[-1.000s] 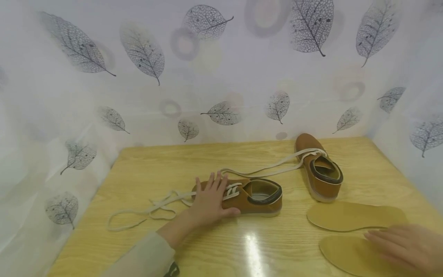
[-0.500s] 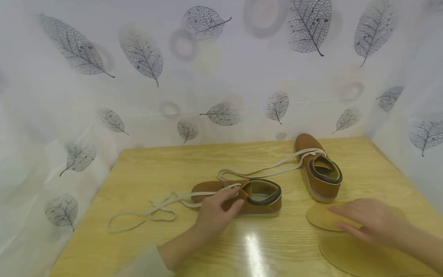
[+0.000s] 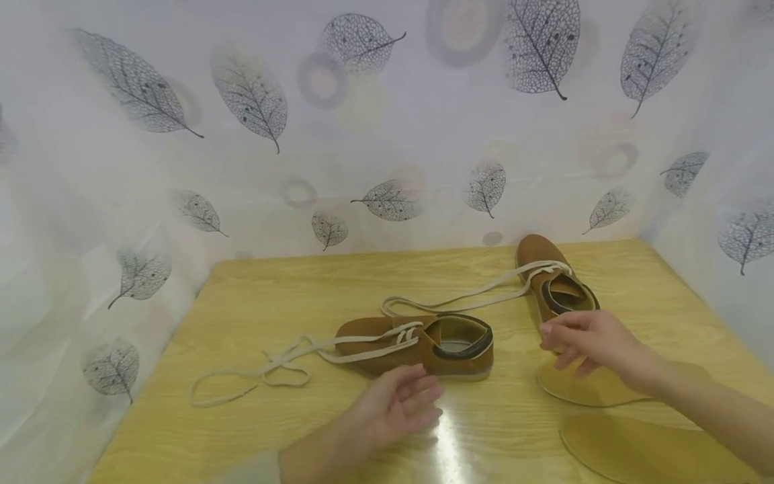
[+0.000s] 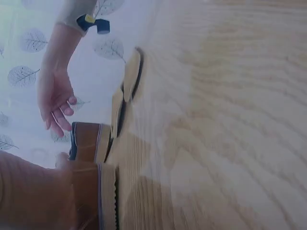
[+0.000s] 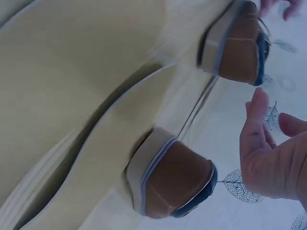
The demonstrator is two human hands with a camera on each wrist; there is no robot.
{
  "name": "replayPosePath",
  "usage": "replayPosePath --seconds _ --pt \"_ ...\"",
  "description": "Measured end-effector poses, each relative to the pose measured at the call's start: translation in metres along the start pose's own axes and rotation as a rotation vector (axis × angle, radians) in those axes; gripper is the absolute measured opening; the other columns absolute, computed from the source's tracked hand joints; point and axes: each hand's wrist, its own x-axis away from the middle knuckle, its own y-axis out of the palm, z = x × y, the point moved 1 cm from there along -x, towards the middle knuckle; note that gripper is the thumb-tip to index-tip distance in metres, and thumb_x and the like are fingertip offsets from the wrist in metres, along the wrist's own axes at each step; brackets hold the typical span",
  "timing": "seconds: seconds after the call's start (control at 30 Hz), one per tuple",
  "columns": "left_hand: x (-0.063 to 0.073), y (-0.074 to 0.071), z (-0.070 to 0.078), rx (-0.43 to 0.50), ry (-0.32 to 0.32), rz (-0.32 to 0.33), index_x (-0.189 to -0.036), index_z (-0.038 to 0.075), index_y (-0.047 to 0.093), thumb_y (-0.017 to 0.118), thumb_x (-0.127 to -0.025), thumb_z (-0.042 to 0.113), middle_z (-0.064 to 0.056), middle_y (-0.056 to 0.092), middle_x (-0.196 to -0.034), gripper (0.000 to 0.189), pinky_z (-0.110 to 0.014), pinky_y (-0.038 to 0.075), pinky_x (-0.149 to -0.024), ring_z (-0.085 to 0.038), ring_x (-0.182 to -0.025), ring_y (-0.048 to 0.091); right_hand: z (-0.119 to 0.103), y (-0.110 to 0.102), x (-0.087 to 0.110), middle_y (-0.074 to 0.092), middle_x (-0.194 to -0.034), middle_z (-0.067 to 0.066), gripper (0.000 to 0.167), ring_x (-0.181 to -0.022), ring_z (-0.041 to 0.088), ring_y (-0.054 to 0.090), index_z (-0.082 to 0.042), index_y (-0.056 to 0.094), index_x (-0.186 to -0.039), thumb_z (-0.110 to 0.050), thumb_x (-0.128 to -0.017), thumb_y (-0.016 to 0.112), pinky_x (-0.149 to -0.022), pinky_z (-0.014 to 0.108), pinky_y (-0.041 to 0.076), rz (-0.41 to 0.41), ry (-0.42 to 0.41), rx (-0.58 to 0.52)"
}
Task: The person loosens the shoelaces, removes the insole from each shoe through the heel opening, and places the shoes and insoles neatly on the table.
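Note:
A brown lace-up shoe [image 3: 453, 364] lies mid-table, toe to the left, its pale laces [image 3: 290, 353] trailing left. My left hand [image 3: 393, 413] is just in front of it, fingers loosely bent and holding nothing. The second brown shoe [image 3: 537, 251] stands at the back right, toe to the back wall. My right hand [image 3: 595, 339] overlaps its heel in the head view, fingers relaxed with nothing in them. Beneath the right hand is a tan insole [image 3: 562, 388]. In the right wrist view the second shoe's heel [image 5: 177, 177] is beside this hand [image 5: 271, 153].
Another tan insole [image 3: 623, 444] lies nearer the front right. Long laces [image 3: 459, 299] from the back-right shoe stretch left across the wooden table [image 3: 290, 286]. A white curtain [image 3: 423, 134] with a leaf print surrounds the back and sides.
My left hand has come off the middle shoe and drawn forward, turning palm inward. My right hand has moved up and left from the insoles towards the back-right shoe. Shoes and insoles stay put.

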Motion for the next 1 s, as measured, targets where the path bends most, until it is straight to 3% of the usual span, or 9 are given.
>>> replayPosePath --seconds 0.13,0.23,0.37,0.5,0.8,1.0 --pt "0.002 0.007 -0.008 0.122 -0.063 0.027 -0.134 -0.010 0.033 0.059 -0.093 0.019 -0.027 0.047 -0.135 0.057 -0.042 0.046 -0.101 -0.028 -0.109 0.061 -0.007 -0.005 -0.012 0.072 -0.091 0.001 0.037 -0.069 0.012 0.068 -0.001 0.063 -0.113 -0.032 -0.094 0.058 -0.060 0.032 0.058 -0.064 0.155 -0.183" --pt "0.003 0.015 -0.012 0.245 -0.094 0.035 -0.142 -0.011 0.016 0.060 -0.092 0.018 -0.028 0.034 -0.143 0.073 -0.038 0.045 -0.103 -0.034 -0.124 0.048 -0.014 -0.007 -0.023 0.072 -0.089 -0.001 0.033 -0.071 0.011 0.069 -0.001 0.062 -0.115 -0.028 -0.095 0.057 -0.063 0.031 0.059 -0.106 0.182 -0.264" --pt "0.000 0.025 -0.016 0.428 -0.099 0.015 -0.147 -0.005 -0.004 0.057 -0.093 0.015 -0.029 0.014 -0.151 0.084 -0.039 0.037 -0.109 -0.039 -0.140 0.023 -0.024 -0.005 -0.039 0.071 -0.095 0.003 0.037 -0.081 0.013 0.069 0.005 0.056 -0.122 -0.022 -0.096 0.055 -0.073 0.032 0.059 -0.184 0.167 -0.279" --pt "-0.005 0.036 -0.019 0.531 -0.094 0.009 -0.148 0.004 -0.015 0.057 -0.093 0.016 -0.027 0.003 -0.154 0.091 -0.042 0.030 -0.113 -0.039 -0.142 0.013 -0.036 0.000 -0.054 0.068 -0.098 0.005 0.034 -0.089 0.016 0.067 0.001 0.057 -0.120 -0.021 -0.094 0.057 -0.080 0.035 0.057 -0.257 0.183 -0.251" --pt "-0.012 0.051 -0.028 0.637 -0.059 0.130 -0.147 -0.004 0.004 0.063 -0.090 0.021 -0.023 0.022 -0.150 0.085 -0.032 0.041 -0.106 -0.032 -0.138 0.029 -0.064 0.019 -0.083 0.058 -0.126 0.020 0.052 -0.112 0.033 0.058 0.002 0.053 -0.130 -0.026 -0.088 0.066 -0.079 0.038 0.056 -0.355 0.175 0.020" --pt "-0.019 0.061 -0.023 0.729 -0.055 0.179 -0.144 -0.009 0.005 0.066 -0.088 0.021 -0.023 0.022 -0.146 0.088 -0.030 0.045 -0.102 -0.030 -0.136 0.030 -0.069 0.035 -0.099 0.061 -0.123 0.018 0.045 -0.113 0.031 0.058 -0.003 0.057 -0.128 -0.023 -0.088 0.066 -0.080 0.041 0.056 -0.395 0.139 0.141"
